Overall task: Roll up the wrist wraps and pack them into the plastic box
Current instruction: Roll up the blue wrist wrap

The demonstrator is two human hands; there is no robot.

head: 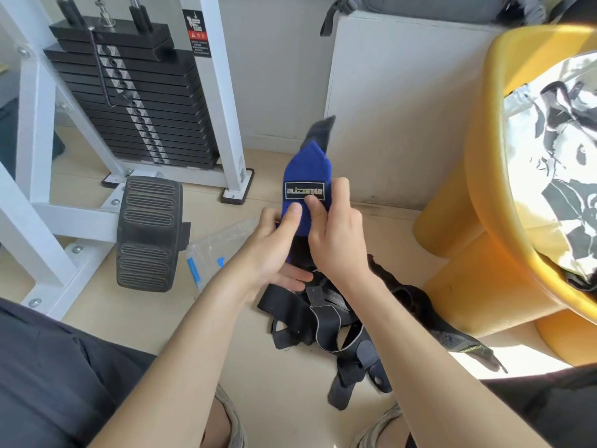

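While the person sits over a pale floor (290, 383), a weight machine (129, 101) fills the space up and to the left of the wrap (307, 169), its black plates stacked in a white frame. To the right of the wrap stands a yellow seat (458, 279) with a black-and-white cloth (555, 156) in it. Behind the wrap is a white cabinet (403, 108). Below the wrap, on the floor, lies a tangle of black straps (323, 315), one end trailing off to the right. Well left of the wrap sits a ribbed black footplate (147, 234). Nearer, just left of the wrap and lower, the clear box (216, 247) lies on the floor, with blue clasps showing and the left hand covering part of it.

The wrap itself is blue and held upright in the air, with a black label (304, 191) facing the camera and a dark, blurred tip at its top. The right hand (337, 240) has its grip closed on the wrap's right edge, thumb at the label's lower rim and fingers curled round behind. The left hand (274, 250) pinches the wrap's lower left with its thumb pressed on the front. Its grip is closed on the wrap too, though its lower fingers lie straight beneath.
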